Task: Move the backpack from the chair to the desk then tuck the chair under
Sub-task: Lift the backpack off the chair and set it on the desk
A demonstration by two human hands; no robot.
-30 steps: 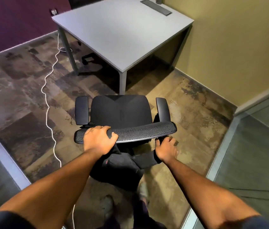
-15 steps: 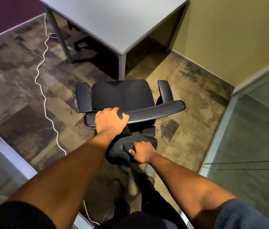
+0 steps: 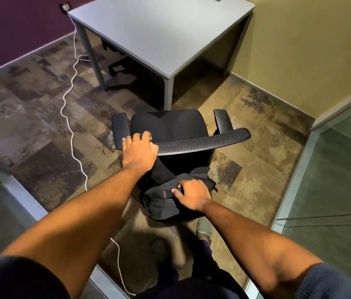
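Observation:
A black office chair (image 3: 170, 128) with a mesh backrest top (image 3: 202, 142) stands on the floor in front of the grey desk (image 3: 159, 33), facing it. My left hand (image 3: 139, 151) grips the left end of the backrest top. A black backpack (image 3: 166, 201) hangs behind the backrest, low and close to me. My right hand (image 3: 191, 194) is closed on the top of the backpack. The chair seat is bare.
A white cable (image 3: 71, 93) snakes across the patterned floor at the left. Another chair's wheeled base (image 3: 116, 67) sits under the desk. A yellow wall is to the right, glass partitions (image 3: 332, 180) at both sides. My foot (image 3: 203, 230) is just behind the backpack.
My right hand went from the backrest's right side down to the backpack and closed on its top. The left hand stays on the backrest; the chair has turned slightly.

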